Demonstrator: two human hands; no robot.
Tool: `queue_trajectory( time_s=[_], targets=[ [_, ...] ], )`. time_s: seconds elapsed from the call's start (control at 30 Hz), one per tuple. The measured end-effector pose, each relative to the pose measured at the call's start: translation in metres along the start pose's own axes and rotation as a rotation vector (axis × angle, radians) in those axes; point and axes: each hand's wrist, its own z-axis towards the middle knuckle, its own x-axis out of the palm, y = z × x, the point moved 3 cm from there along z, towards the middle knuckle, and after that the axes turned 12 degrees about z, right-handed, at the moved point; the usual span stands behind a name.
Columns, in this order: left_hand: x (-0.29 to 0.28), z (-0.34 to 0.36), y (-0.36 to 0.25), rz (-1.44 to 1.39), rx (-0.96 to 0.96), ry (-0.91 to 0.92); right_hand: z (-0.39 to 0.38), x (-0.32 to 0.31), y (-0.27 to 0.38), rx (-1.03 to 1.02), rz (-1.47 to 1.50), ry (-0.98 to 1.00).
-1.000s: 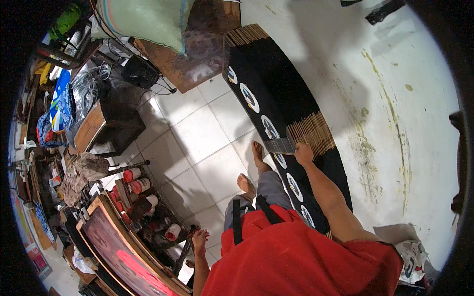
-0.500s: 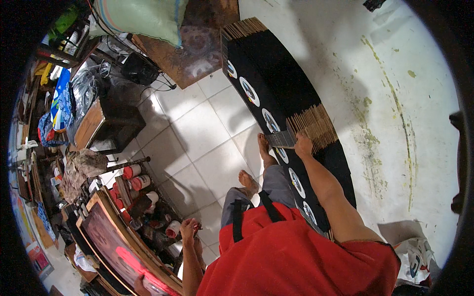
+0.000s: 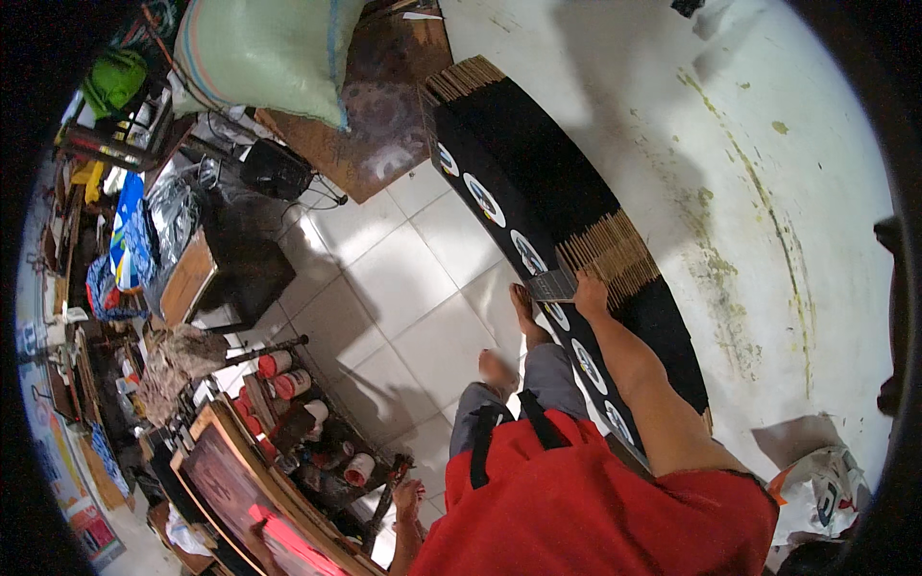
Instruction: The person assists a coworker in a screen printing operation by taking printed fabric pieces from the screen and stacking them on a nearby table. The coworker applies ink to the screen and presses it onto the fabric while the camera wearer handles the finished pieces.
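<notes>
A dark low shelf (image 3: 338, 427) with red and white containers (image 3: 292, 384) on it

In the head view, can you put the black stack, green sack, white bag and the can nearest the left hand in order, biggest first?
1. Black stack
2. Green sack, cut off on top
3. White bag
4. Can

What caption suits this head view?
Right hand on a long row of black boards; white floor tiles alongside.
</notes>
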Motion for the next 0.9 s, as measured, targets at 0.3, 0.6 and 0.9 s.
queue_trajectory(
  time_s=[0.3,0.6,0.9],
  targets=[
    [-0.003,0.014,-0.102,0.277,0.098,0.084,0.002,0.003,-0.014,-0.134,0.142,-0.128],
    [0.035,0.003,-0.172,0.36,0.194,0.096,0.001,-0.003,-0.013,-0.224,0.125,-0.153],
    [0.023,0.012,-0.102,0.405,0.085,0.066,0.0,-0.008,-0.008,-0.2,0.129,-0.117]
  ],
)
